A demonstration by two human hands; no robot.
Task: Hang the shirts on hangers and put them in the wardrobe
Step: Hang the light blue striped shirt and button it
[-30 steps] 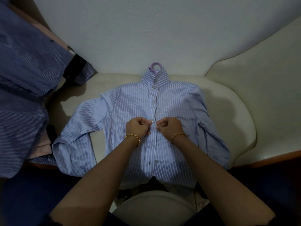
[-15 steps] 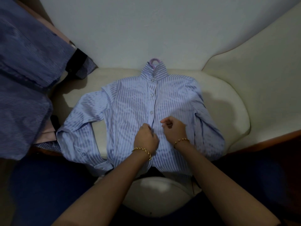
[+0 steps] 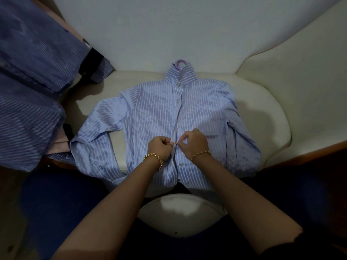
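Observation:
A light blue striped shirt (image 3: 150,117) lies face up on a cream sofa seat (image 3: 266,117), collar away from me. A lilac hanger hook (image 3: 180,62) pokes out of the collar; the rest of the hanger is hidden inside the shirt. My left hand (image 3: 160,148) pinches the left edge of the button placket at mid-chest. My right hand (image 3: 194,142) pinches the right edge at the same spot, fingertips almost meeting my left. Buttons above are fastened; one button (image 3: 181,164) shows below my hands.
Dark blue striped shirts (image 3: 28,81) hang over the sofa's left arm, with a pink garment (image 3: 58,147) beneath them. The sofa back (image 3: 169,34) rises behind the collar and a cream armrest (image 3: 300,72) curves at the right. A rounded cream cushion (image 3: 180,212) sits near me.
My hands stayed at the placket and now pinch both edges together at mid-chest; my left hand lifted slightly. The camera view shifted a little.

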